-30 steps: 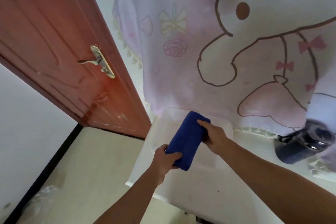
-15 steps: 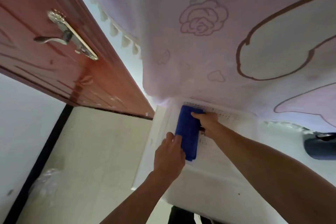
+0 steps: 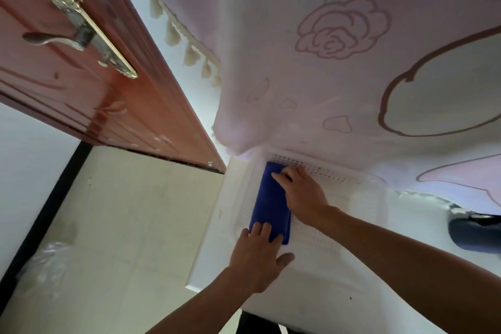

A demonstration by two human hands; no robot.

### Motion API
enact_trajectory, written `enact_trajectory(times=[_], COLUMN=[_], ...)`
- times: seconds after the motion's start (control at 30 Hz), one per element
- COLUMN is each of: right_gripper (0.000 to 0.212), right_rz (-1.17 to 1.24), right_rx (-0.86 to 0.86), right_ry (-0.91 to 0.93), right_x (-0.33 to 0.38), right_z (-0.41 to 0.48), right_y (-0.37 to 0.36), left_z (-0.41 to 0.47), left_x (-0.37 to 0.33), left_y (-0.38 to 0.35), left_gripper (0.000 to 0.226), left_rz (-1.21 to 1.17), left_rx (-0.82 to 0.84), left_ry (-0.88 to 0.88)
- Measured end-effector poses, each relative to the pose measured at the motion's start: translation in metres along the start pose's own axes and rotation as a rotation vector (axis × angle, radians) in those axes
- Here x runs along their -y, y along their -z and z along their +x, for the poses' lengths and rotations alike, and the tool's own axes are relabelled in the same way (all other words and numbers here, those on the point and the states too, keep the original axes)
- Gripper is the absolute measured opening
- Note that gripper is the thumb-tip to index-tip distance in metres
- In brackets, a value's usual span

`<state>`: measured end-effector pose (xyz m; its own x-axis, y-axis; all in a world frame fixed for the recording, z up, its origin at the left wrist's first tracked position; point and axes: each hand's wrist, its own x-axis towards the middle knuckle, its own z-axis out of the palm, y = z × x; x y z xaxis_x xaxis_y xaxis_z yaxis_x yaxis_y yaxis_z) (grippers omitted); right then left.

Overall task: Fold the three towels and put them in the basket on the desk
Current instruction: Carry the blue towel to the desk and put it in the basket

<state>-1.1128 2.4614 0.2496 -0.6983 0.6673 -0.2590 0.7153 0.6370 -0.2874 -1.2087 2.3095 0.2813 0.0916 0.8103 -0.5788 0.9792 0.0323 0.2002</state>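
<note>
A folded blue towel [image 3: 271, 203] lies along the left side of a white perforated basket [image 3: 349, 180] that stands on the white desk [image 3: 311, 295]. My left hand [image 3: 257, 257] rests with straight fingers on the towel's near end, thumb spread to the right. My right hand [image 3: 303, 192] lies over the far end, its fingers on top of the towel. No other towel is in view.
A pink cartoon-print cloth [image 3: 339, 76] hangs low over the basket's far rim. A red-brown door [image 3: 89, 84] with a metal handle [image 3: 78, 35] stands open at left. A dark blue object [image 3: 474, 230] lies on the desk at right. Clear plastic [image 3: 46, 260] lies on the floor.
Both hands carried the towel forward and down into the basket. It now lies flat there, with my fingers on top of its ends instead of gripping them.
</note>
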Motion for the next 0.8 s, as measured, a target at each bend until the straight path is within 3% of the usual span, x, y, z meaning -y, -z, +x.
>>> enact_trajectory(times=[0.07,0.17,0.33,0.4,0.47,0.53,0.57,0.7,0.8], right_gripper=[0.070,0.077,0.080,0.072,0.064,0.066,0.066,0.080,0.067], right_rz=[-0.073,-0.165,-0.098,-0.084,-0.202,-0.309,-0.338,-0.347,-0.333], right_rx=[0.154,0.198,0.247,0.185,0.039,0.018,0.054,0.182,0.125], right_ry=[-0.023,-0.019,-0.001,0.046,0.199,0.354,0.399,0.333,0.348], right_x=[0.001,0.007,0.004,-0.002,-0.007,-0.011,-0.010,-0.003,0.005], right_z=[0.010,0.020,0.025,0.014,-0.003,-0.021,-0.028,-0.040,-0.041], right_y=[-0.004,-0.007,0.003,0.008,0.003,-0.014,-0.023,-0.045,-0.032], left_z=[0.000,-0.001,-0.003,-0.010,-0.018,-0.026,-0.028,-0.036,-0.040], left_x=[0.000,0.002,0.003,0.009,0.020,0.035,0.042,0.053,0.057], left_y=[-0.004,-0.007,-0.001,0.000,0.000,-0.005,-0.008,-0.013,-0.013], left_gripper=[0.075,0.081,0.061,0.054,0.039,0.029,0.036,0.046,0.048], left_rz=[0.019,0.015,0.011,-0.046,-0.110,-0.140,-0.160,-0.345,-0.556], left_rx=[-0.004,0.001,0.020,-0.080,-0.307,-0.500,-0.541,-0.511,-0.495], left_ry=[-0.004,0.014,0.007,-0.046,-0.070,0.021,0.095,0.258,0.311])
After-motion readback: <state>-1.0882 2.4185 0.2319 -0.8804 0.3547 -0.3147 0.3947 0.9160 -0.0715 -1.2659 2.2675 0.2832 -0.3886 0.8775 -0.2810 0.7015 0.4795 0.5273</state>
